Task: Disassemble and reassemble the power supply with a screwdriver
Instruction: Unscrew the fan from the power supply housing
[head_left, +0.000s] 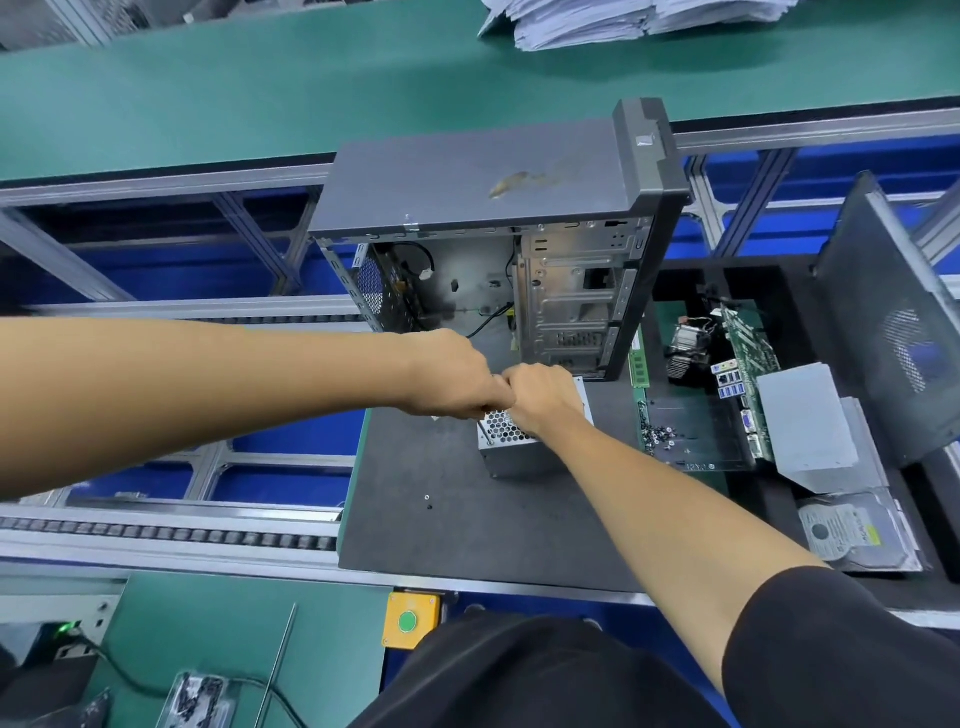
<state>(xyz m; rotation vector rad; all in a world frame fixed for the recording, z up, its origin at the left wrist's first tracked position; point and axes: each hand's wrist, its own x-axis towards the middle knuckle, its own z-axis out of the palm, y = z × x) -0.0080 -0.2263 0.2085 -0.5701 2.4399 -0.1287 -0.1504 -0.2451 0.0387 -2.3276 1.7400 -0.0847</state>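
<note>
The power supply (519, 457) is a small silver metal box with a honeycomb mesh face, standing on the dark mat (441, 535) in front of the open computer case (561, 291). My left hand (457, 382) is curled in a fist round the screwdriver handle, which is hidden. Only the thin shaft (486, 430) shows, with its tip at the near left corner of the mesh face. My right hand (543, 397) lies over the top of the power supply with fingers curled, holding it, and touches my left hand.
Two small screws (427, 500) lie loose on the mat. To the right, a foam tray holds a motherboard (743, 358), a pile of screws (657, 435), a metal cover (805, 415) and a hard drive (852, 530). A case side panel (893, 312) leans at far right. A yellow button box (410, 621) sits at the near edge.
</note>
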